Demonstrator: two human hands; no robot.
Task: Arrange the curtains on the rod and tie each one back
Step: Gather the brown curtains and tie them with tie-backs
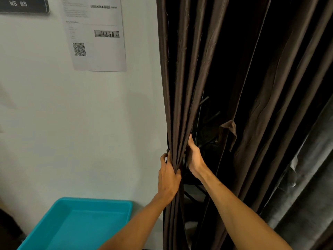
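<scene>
- Head view: a person's left grip (169,175) closes around the gathered folds of a dark brown curtain (180,83). Its fingers curl into the pleats from the wall side and squeeze them into a tight bundle.
- Head view: the right grip (195,156) holds the same bundle from the opposite side, slightly higher. The thumb points up along the cloth and the fingers tuck behind it (their tips are hidden in the folds).
- Head view: the curtain hangs just right of a white wall (72,123). It fans wide above both grips and falls narrow and straight below them.
- Head view: a second brown panel (270,98) hangs to the right, apart from the bundle across a dark gap, with a loose brown flap (229,129) at its near edge.
- Head view: a grey drape (306,186) fills the far right corner.
- Head view: a teal tray (54,226) sits at lower left against the wall, below a printed sheet (100,51) with a QR code and a dark sign (23,5) reading "WS 05".
</scene>
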